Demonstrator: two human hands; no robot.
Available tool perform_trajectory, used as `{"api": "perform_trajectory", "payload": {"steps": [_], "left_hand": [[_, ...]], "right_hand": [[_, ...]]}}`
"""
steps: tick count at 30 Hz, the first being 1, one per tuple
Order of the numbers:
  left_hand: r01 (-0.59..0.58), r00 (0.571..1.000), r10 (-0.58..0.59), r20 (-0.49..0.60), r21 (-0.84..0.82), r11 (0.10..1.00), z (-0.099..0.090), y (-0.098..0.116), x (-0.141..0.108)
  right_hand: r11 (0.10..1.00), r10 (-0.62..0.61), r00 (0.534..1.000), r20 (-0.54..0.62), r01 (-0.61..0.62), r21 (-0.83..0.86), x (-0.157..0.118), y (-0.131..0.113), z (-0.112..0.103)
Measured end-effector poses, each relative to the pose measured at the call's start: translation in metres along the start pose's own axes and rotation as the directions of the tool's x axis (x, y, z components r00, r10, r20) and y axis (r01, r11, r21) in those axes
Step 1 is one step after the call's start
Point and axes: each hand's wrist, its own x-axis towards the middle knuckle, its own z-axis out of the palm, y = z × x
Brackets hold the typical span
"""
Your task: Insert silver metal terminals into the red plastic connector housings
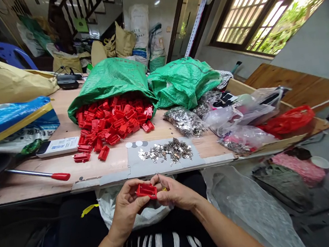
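A: Where is the work standing?

B: One rectangular, open-topped red plastic casing point(146, 190) is sitting between the hands, above a white plastic bag point(112, 213) on the lap. The left hand's point(128, 201) fingers are clamping its left end.

A: And the right hand point(175, 192)?

B: Its fingers are closing on a slim, pointed metal tool with a yellow part point(160, 182), while the thumb is touching the casing.

A: So this piece is midway?

B: I'm judging so. Small glints are showing inside, but I can't tell whether they are fitted parts.

A: What's remaining?

B: Plenty, it seems. A heap of loose red plastic casings point(113, 121) is spilling from a green woven sack point(112, 78) onto the pale wooden surface point(62, 111), and small flat silvery metal pieces point(173, 150) are lying on a grey sheet point(135, 170).

A: Anything finished?

B: The bag's contents aren't showing, so I can't tell.
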Motion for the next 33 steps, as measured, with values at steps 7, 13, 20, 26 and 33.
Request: {"api": "perform_trajectory", "payload": {"steps": [7,13,20,26,33], "left_hand": [[0.083,0.988,-0.107,-0.114,-0.202,0.976,0.002,0.001,0.008],[0.123,0.975,-0.162,-0.15,-0.239,0.963,0.005,0.006,0.007],[0.117,0.968,-0.167,-0.189,-0.249,0.961,0.011,0.007,0.006],[0.074,0.975,-0.104,-0.196,-0.156,0.985,0.007,0.003,0.008],[-0.051,0.983,0.07,-0.172,0.113,0.992,0.006,0.004,0.01]], "right_hand": [[0.304,-0.468,0.82,-0.329,-0.2,-0.931,0.016,-0.039,-0.047],[0.037,-0.407,0.868,-0.284,-0.295,-0.955,0.031,-0.04,-0.054],[0.072,-0.422,0.852,-0.31,-0.309,-0.948,0.03,-0.038,-0.048],[0.356,-0.498,0.823,-0.271,-0.091,-0.93,0.026,-0.036,-0.04],[0.779,-0.436,0.832,-0.342,0.159,-0.607,0.027,-0.025,-0.006]]}}
